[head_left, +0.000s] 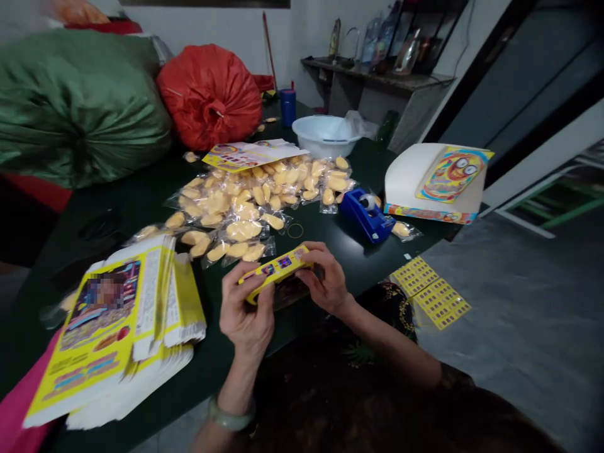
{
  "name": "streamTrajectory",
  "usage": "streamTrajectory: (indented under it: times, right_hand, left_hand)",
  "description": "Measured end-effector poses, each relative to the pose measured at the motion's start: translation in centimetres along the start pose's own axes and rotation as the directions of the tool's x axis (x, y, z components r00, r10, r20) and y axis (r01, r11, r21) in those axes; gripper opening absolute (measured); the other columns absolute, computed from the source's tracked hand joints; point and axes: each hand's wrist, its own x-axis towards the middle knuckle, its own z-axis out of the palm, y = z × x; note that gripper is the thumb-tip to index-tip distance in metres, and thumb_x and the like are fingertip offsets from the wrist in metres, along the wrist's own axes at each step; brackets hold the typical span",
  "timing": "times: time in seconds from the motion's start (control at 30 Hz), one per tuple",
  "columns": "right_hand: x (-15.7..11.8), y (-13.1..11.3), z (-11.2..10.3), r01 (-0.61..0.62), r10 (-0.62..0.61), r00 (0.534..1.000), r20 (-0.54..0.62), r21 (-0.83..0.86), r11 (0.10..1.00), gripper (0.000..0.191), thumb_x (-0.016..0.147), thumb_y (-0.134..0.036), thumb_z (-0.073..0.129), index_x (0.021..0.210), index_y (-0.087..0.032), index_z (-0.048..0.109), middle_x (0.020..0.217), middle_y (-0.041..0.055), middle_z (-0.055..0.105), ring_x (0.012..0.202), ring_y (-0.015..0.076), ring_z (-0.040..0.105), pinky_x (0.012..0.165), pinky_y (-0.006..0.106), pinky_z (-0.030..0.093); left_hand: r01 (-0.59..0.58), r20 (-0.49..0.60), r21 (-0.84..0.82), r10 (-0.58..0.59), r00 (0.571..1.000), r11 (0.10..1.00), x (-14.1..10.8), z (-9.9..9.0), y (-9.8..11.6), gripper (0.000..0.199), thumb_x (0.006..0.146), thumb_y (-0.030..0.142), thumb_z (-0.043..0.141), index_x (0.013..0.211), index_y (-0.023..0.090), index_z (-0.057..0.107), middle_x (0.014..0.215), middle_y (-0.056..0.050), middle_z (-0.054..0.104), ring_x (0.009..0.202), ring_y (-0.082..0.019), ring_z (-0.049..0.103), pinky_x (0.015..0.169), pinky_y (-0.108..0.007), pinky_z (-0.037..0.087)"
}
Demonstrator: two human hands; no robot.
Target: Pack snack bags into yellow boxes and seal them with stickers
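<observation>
Over the near edge of the table (311,220), my left hand (248,311) and right hand (329,283) are nearly closed, pinching the yellow carton (278,268) — a shaping step, I judge, calling for even pressure. Beyond sits the tape dispenser (365,217), towards the right edge — wrapped pieces (243,229) lie mid-table.

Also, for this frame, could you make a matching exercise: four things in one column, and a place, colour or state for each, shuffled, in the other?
Things
1. small yellow box
2. tape dispenser
3. red bundle
4. round basin

Places, colours, states
A. pale, beyond the heap of wrapped pieces
B. resting beside the green sack
C. held between the left hand and the right hand
D. blue, with a roll in it

Right pairs: 1-C, 2-D, 3-B, 4-A
</observation>
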Motion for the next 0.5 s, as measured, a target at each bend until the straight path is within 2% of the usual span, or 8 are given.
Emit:
streamTrajectory:
  times: [0.13,0.2,0.23,0.3,0.33,0.37,0.43,0.5]
  right_hand:
    - [1.0,-0.4,-3.0,-0.032,0.039,0.998,0.055,-0.121,0.992,0.02,0.087,-0.023,0.058,0.106,-0.024,0.052,0.11,0.0072,0.058,0.098,0.0168,0.06,0.078,0.031,0.052]
    - [1.5,0.4,-6.6,-0.184,0.167,0.982,-0.082,-0.294,0.938,0.016,0.088,-0.027,0.055,0.103,-0.021,0.055,0.102,0.0063,0.06,0.081,0.0142,0.061,0.067,0.027,0.05]
    - [1.8,1.0,-8.9,-0.331,0.271,0.941,-0.203,-0.375,0.866,0.016,0.089,-0.029,0.052,0.102,-0.02,0.057,0.094,0.0048,0.06,0.07,0.0123,0.058,0.061,0.025,0.047]
    - [2.7,2.6,-13.6,-0.608,0.443,0.793,-0.418,-0.506,0.612,0.02,0.089,-0.03,0.047,0.089,-0.015,0.06,0.081,0.0047,0.059,0.067,0.0132,0.053,0.061,0.026,0.044]
    - [3.3,3.3,-15.7,-0.691,0.548,0.717,-0.431,-0.546,0.474,0.02,0.087,-0.027,0.047,0.084,-0.014,0.062,0.08,0.0052,0.059,0.07,0.0139,0.053,0.063,0.025,0.043]
    - [3.9,4.1,-17.4,-0.721,0.613,0.672,-0.415,-0.554,0.416,0.019,0.085,-0.026,0.05,0.081,-0.013,0.063,0.075,0.0049,0.059,0.068,0.0138,0.052,0.062,0.025,0.041]
    - [5.2,5.2,-19.5,-0.756,0.738,0.582,-0.342,-0.561,0.337,0.017,0.081,-0.024,0.056,0.073,-0.012,0.065,0.066,0.0028,0.058,0.06,0.012,0.049,0.057,0.024,0.037]
    - [6.3,5.9,-19.9,-0.787,0.827,0.491,-0.275,-0.548,0.284,0.017,0.077,-0.023,0.063,0.063,-0.012,0.063,0.054,0.0002,0.054,0.05,0.0092,0.043,0.051,0.023,0.032]
  left_hand:
    - [-0.019,0.024,-0.014,0.02,1.0,1.0,0.2,-0.4,-0.2,0.02,0.076,0.009,0.066,0.091,0.02,0.06,0.101,-0.004,0.062,0.091,-0.016,0.062,0.074,-0.03,0.052]
    - [-0.031,0.004,-0.032,0.032,0.999,0.999,0.2,-0.3,-0.3,0.022,0.074,0.007,0.067,0.091,0.02,0.061,0.1,-0.004,0.062,0.091,-0.016,0.062,0.074,-0.03,0.051]
    - [-0.037,-0.005,-0.039,0.037,0.999,0.999,0.1,-0.3,-0.3,0.023,0.074,0.006,0.067,0.091,0.02,0.061,0.101,-0.004,0.062,0.092,-0.016,0.062,0.074,-0.03,0.051]
    - [-0.06,-0.017,-0.044,0.059,0.998,0.997,0.0,-0.1,-0.3,0.025,0.073,0.006,0.067,0.092,0.021,0.061,0.101,-0.004,0.062,0.091,-0.016,0.062,0.074,-0.031,0.05]
    - [-0.072,-0.019,-0.045,0.071,0.997,0.996,0.0,-0.1,-0.3,0.026,0.073,0.006,0.067,0.092,0.021,0.06,0.101,-0.004,0.062,0.091,-0.016,0.062,0.074,-0.031,0.05]
    - [-0.081,-0.019,-0.046,0.08,0.997,0.996,0.0,0.0,-0.4,0.027,0.073,0.005,0.067,0.093,0.021,0.06,0.101,-0.004,0.062,0.091,-0.016,0.062,0.074,-0.031,0.05]
    - [-0.092,-0.017,-0.051,0.091,0.996,0.994,0.0,0.0,-0.5,0.028,0.073,0.005,0.067,0.094,0.021,0.06,0.103,-0.004,0.062,0.092,-0.016,0.062,0.075,-0.03,0.05]
    - [-0.096,-0.011,-0.055,0.096,0.995,0.994,0.0,-0.1,-0.6,0.028,0.073,0.004,0.067,0.095,0.021,0.06,0.104,-0.005,0.062,0.094,-0.016,0.061,0.076,-0.03,0.049]
